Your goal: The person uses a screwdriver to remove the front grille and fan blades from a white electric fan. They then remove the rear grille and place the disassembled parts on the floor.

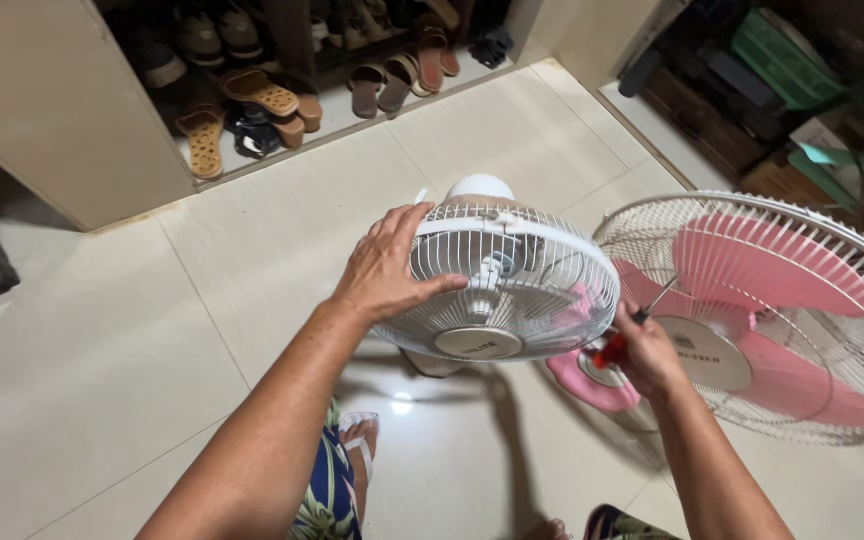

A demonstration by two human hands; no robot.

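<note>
Left hand (384, 268) — palm and spread fingers laid flat on the left edge of the small fan (497, 282), steadying it; not closed around anything. The small fan has a white wire cage, tilted face-up over the floor (102, 370), white motor housing behind it.

Right hand (650, 358) — fingers curled tight around a screwdriver (624, 337) with a red handle, its shaft pointing up towards the small fan's right edge.

Large fan (782, 310) — white wire cage, pink blades, just right of the small fan and behind the right hand.

Floor — pale glossy tiles beneath both fans.

Shoe shelf (282, 95) — upper left, well apart from the hands; holds sandals (252, 95) and slippers in rows.
</note>
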